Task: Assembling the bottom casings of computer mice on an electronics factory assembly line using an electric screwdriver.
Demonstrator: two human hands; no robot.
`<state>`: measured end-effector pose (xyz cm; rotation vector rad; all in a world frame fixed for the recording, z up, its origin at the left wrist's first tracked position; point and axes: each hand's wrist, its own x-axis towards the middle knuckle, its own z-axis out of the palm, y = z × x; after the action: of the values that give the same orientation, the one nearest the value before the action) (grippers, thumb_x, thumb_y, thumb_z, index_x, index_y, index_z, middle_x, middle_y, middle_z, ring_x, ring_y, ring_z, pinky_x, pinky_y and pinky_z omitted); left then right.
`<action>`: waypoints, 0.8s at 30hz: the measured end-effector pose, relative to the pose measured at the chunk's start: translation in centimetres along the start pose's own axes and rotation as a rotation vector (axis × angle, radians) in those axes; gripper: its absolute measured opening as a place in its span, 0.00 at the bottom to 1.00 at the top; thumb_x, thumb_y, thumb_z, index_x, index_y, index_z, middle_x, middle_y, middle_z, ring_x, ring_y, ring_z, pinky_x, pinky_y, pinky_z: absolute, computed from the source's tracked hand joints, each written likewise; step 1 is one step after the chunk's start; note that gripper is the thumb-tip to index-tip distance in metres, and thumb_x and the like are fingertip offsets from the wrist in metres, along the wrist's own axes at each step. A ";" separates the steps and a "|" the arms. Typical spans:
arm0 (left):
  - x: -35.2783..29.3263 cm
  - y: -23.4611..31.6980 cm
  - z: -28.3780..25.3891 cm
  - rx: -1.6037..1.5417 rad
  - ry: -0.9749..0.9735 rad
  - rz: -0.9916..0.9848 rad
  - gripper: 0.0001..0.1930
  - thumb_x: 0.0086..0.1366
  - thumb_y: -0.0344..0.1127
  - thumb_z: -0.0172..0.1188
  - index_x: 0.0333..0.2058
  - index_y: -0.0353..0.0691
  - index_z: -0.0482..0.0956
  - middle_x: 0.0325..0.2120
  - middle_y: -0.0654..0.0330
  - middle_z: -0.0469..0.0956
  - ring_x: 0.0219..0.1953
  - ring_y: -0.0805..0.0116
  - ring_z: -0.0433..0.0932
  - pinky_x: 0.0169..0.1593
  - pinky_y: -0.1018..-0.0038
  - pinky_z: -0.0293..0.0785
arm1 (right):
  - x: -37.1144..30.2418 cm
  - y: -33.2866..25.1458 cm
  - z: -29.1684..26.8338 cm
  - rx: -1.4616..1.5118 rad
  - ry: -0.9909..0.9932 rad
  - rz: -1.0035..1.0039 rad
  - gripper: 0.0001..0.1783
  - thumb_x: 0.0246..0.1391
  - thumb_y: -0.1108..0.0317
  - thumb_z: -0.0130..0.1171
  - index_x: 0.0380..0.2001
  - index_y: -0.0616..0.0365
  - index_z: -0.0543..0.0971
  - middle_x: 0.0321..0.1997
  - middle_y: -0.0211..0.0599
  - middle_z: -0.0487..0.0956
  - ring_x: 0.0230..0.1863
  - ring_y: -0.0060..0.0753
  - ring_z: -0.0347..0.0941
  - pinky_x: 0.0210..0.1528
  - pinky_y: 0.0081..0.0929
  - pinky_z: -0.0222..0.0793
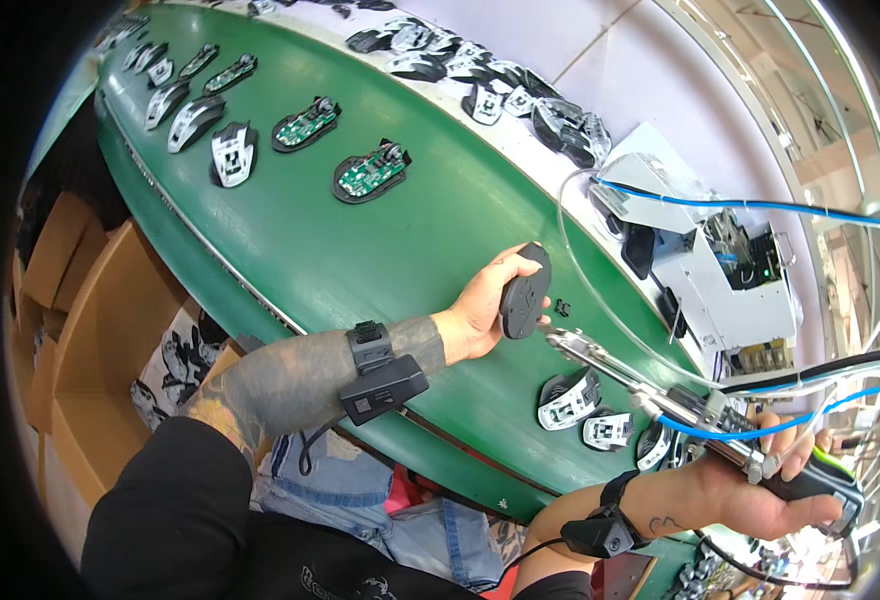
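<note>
My left hand (478, 308) is closed round a black computer mouse (526, 292), held up over the green table with its flat underside turned to the right. In my right hand (750, 492) is a powered screwdriver (695, 418) with a long silver nose, a blue air hose and a black-and-green body. The nose tip (558, 338) points at the mouse's lower end, close to my left fingertips; whether it touches cannot be made out. Beyond the mouse lie small black parts (562, 307). Several silver-and-black mouse shells (568, 398) sit beside the screwdriver.
Mouse bases with green circuit boards (372, 173) and silver covers (233, 155) line the green table (330, 255). More shells (490, 75) are heaped on the white ledge. A white machine (725, 285) stands at right, with hoses across it. Cardboard boxes (110, 335) are at left.
</note>
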<state>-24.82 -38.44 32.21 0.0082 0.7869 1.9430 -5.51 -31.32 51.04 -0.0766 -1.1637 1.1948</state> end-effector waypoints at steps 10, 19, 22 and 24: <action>-0.7 -0.5 -0.1 -0.090 -0.290 -0.107 0.28 0.57 0.42 0.53 0.58 0.48 0.61 0.42 0.57 0.68 0.38 0.64 0.73 0.42 0.61 0.75 | -1.6 2.2 2.6 0.177 -0.189 0.181 0.38 0.52 0.33 0.48 0.43 0.62 0.63 0.20 0.27 0.66 0.15 0.18 0.62 0.21 0.15 0.60; -1.5 -0.3 0.1 -0.144 -0.300 -0.112 0.28 0.58 0.42 0.53 0.58 0.48 0.61 0.40 0.58 0.71 0.37 0.65 0.74 0.41 0.66 0.75 | -2.1 2.7 3.7 0.163 -0.229 0.174 0.38 0.54 0.32 0.46 0.43 0.62 0.64 0.20 0.26 0.66 0.15 0.17 0.61 0.19 0.14 0.57; -1.6 0.1 -0.1 -0.128 -0.248 -0.093 0.26 0.58 0.41 0.54 0.56 0.45 0.65 0.40 0.59 0.72 0.38 0.64 0.75 0.42 0.68 0.75 | -2.4 2.8 4.7 0.112 -0.215 0.157 0.37 0.55 0.33 0.45 0.43 0.62 0.64 0.19 0.26 0.65 0.15 0.16 0.59 0.18 0.15 0.55; -0.9 1.1 0.1 0.658 -0.163 0.285 0.22 0.58 0.36 0.56 0.52 0.43 0.69 0.46 0.54 0.71 0.41 0.63 0.76 0.44 0.70 0.75 | -2.1 2.8 5.1 0.068 -0.181 0.137 0.37 0.55 0.34 0.45 0.43 0.62 0.63 0.19 0.26 0.65 0.15 0.16 0.58 0.18 0.15 0.53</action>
<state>-25.18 -39.48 33.14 0.6974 1.3332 1.8249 -10.88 -34.23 50.40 0.0037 -1.2906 1.3835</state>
